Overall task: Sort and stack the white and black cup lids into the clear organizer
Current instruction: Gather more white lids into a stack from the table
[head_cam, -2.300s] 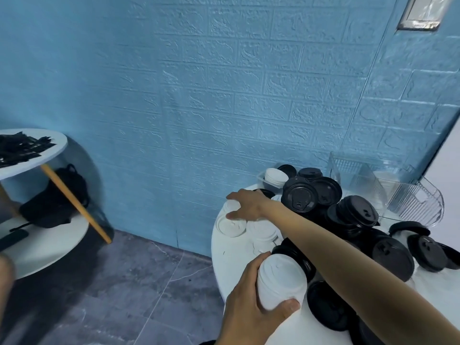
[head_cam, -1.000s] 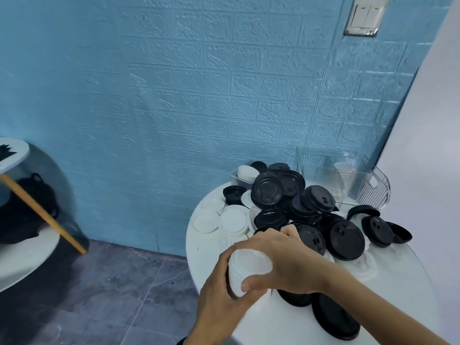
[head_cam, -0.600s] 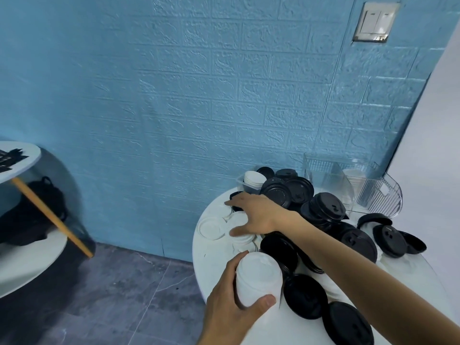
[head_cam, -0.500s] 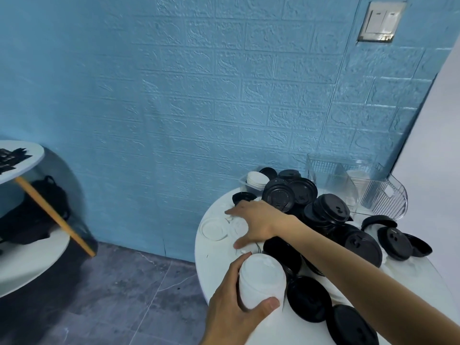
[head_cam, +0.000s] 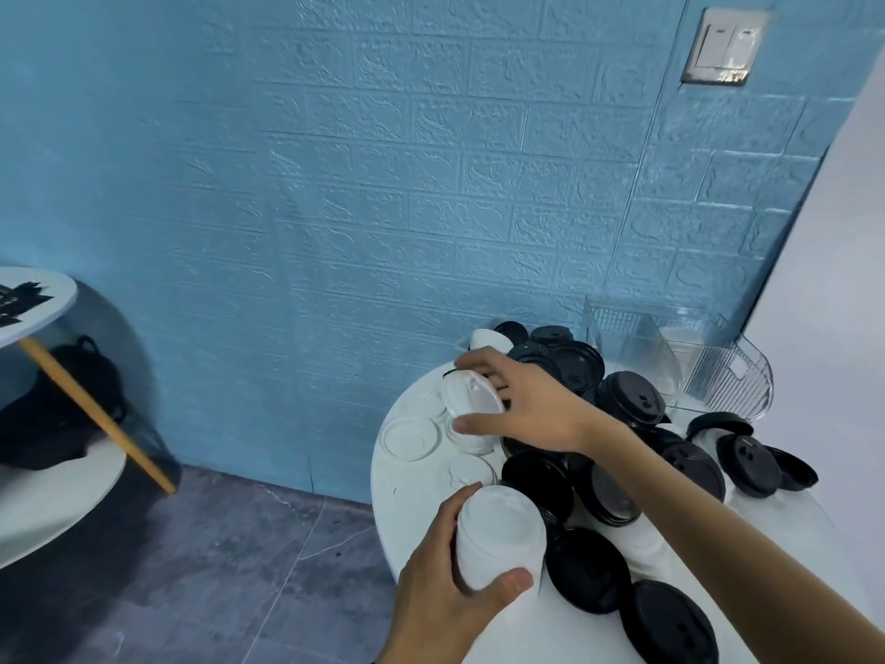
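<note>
My left hand (head_cam: 445,591) grips a stack of white lids (head_cam: 498,536) above the near edge of the round white table (head_cam: 407,519). My right hand (head_cam: 527,404) reaches across to the table's left side and holds a single white lid (head_cam: 471,397), tilted on edge just above other white lids (head_cam: 412,436) lying flat there. A heap of black lids (head_cam: 627,400) fills the middle and right of the table. The clear organizer (head_cam: 670,361) stands at the back right against the wall, with a few white lids inside.
A small clear tub with white lids (head_cam: 486,340) sits at the table's back by the blue brick wall. A second round white table (head_cam: 33,299) with a wooden leg and a black bag under it stands at far left. Grey floor lies between.
My right hand, which lay flat on the white lids at the table's left, has closed on one lid and lifted it on edge. The left hand still holds the stack.
</note>
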`<action>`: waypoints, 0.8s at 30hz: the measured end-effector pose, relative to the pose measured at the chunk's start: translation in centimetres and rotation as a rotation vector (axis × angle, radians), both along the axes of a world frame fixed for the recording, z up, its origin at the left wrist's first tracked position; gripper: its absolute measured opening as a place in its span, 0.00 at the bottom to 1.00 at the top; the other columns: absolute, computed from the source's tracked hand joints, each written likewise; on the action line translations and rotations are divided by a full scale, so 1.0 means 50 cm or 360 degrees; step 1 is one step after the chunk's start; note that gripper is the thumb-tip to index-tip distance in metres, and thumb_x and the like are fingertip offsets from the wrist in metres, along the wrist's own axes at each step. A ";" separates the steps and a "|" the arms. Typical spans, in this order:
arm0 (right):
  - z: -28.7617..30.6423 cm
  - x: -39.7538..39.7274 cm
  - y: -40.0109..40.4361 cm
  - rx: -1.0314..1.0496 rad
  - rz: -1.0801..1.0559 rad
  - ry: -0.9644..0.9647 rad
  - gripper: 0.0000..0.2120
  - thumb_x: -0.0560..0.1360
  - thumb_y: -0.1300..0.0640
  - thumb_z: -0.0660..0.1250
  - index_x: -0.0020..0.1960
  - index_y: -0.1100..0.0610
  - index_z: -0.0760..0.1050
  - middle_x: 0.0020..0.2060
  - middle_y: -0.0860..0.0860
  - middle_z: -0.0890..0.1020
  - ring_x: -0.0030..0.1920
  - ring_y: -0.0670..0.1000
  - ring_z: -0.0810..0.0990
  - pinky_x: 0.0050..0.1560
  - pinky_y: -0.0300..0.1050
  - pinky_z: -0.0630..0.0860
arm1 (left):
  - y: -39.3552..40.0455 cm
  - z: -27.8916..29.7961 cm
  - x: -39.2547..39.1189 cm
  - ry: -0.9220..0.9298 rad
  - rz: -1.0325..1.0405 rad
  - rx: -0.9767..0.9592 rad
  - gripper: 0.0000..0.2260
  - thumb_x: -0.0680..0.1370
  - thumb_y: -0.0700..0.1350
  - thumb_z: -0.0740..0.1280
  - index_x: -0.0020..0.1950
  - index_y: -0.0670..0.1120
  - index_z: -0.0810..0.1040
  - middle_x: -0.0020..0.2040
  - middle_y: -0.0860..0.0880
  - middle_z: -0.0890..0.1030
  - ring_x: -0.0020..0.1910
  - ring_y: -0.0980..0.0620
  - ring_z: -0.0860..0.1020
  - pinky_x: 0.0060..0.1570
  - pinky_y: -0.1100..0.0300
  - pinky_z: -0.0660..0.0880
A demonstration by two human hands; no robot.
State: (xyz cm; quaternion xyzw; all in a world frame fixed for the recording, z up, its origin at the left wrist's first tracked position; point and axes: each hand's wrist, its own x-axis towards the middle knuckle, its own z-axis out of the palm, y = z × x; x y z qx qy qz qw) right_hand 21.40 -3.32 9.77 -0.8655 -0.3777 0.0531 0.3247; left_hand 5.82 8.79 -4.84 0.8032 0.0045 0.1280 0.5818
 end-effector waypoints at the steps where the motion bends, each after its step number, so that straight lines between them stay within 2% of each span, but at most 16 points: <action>1: 0.011 -0.024 -0.019 0.0016 0.0035 0.0007 0.32 0.68 0.38 0.77 0.69 0.41 0.70 0.62 0.35 0.78 0.63 0.39 0.77 0.68 0.46 0.73 | 0.000 0.003 -0.001 0.0004 0.0000 -0.0005 0.39 0.62 0.68 0.77 0.71 0.72 0.65 0.68 0.71 0.74 0.68 0.68 0.72 0.61 0.71 0.70; 5: 0.001 -0.117 -0.084 -0.0268 0.0141 -0.0097 0.32 0.67 0.33 0.75 0.68 0.38 0.70 0.63 0.31 0.75 0.65 0.35 0.73 0.66 0.35 0.70 | 0.000 0.008 -0.004 0.0032 0.0008 0.0001 0.38 0.63 0.67 0.77 0.69 0.75 0.63 0.66 0.71 0.76 0.65 0.68 0.75 0.59 0.67 0.73; 8: -0.034 -0.155 -0.098 -0.0446 0.0133 -0.0167 0.32 0.67 0.32 0.73 0.68 0.37 0.69 0.62 0.30 0.73 0.64 0.33 0.71 0.66 0.37 0.69 | -0.004 0.011 -0.008 0.0035 0.0033 -0.0035 0.39 0.62 0.68 0.77 0.70 0.73 0.65 0.66 0.72 0.76 0.65 0.69 0.74 0.61 0.65 0.75; 11: -0.050 -0.167 -0.093 -0.0501 0.0122 -0.0174 0.31 0.67 0.31 0.70 0.67 0.35 0.68 0.62 0.29 0.73 0.62 0.34 0.71 0.65 0.40 0.70 | -0.009 0.016 -0.010 0.0084 0.0054 -0.0072 0.40 0.60 0.67 0.76 0.71 0.68 0.67 0.66 0.69 0.77 0.67 0.65 0.75 0.66 0.59 0.75; 16: -0.051 -0.167 -0.080 -0.0592 0.0111 -0.0250 0.31 0.68 0.28 0.66 0.67 0.41 0.69 0.60 0.36 0.77 0.60 0.42 0.74 0.64 0.47 0.71 | -0.013 0.032 -0.009 0.0202 0.0019 -0.0032 0.42 0.63 0.62 0.76 0.75 0.60 0.65 0.72 0.61 0.74 0.71 0.57 0.73 0.73 0.53 0.71; 19: -0.056 -0.169 -0.076 -0.0653 0.0103 -0.0279 0.31 0.69 0.28 0.65 0.68 0.39 0.68 0.60 0.36 0.77 0.58 0.43 0.75 0.62 0.46 0.71 | -0.014 0.032 -0.009 0.0235 0.0015 -0.0027 0.42 0.63 0.61 0.78 0.74 0.60 0.65 0.72 0.60 0.74 0.71 0.56 0.73 0.73 0.52 0.71; 24: -0.063 -0.168 -0.077 -0.0687 0.0114 -0.0223 0.28 0.69 0.30 0.67 0.65 0.40 0.69 0.56 0.37 0.78 0.54 0.43 0.75 0.56 0.45 0.71 | -0.010 0.012 -0.009 0.0192 0.0019 -0.0091 0.44 0.57 0.66 0.77 0.71 0.63 0.68 0.68 0.63 0.78 0.68 0.60 0.76 0.69 0.55 0.75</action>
